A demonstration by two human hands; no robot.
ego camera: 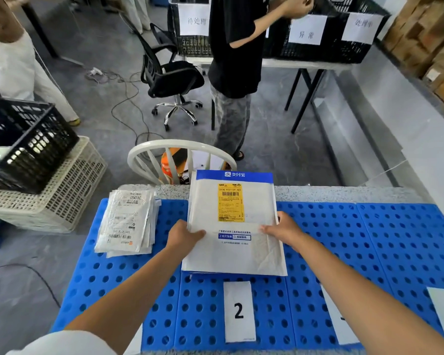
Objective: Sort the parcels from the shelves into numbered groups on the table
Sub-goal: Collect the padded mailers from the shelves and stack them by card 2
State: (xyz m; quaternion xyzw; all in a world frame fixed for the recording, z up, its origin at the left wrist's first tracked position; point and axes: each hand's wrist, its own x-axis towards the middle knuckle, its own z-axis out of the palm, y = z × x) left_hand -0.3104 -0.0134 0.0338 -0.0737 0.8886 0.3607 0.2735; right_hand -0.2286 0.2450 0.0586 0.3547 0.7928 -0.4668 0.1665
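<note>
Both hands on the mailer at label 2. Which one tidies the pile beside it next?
Left, probably. The left hand grips the left edge of the white mailer, next to the parcel pile; the right hand holds the far edge and would have to cross the mailer.

A white padded parcel (233, 226) with a blue top band and yellow label lies on the blue perforated table (369, 239).

I am in a parcel-sorting room. Ahead, black crates (318, 51) with paper signs (307, 30) stand on a folding table (305, 64), and cardboard boxes (426, 42) are stacked along the right wall. My blue perforated table (395, 239) carries numbered cards (239, 311), a courier-labelled padded mailer (210, 254) and, at its far left corner, poly mailers (128, 221).
</note>
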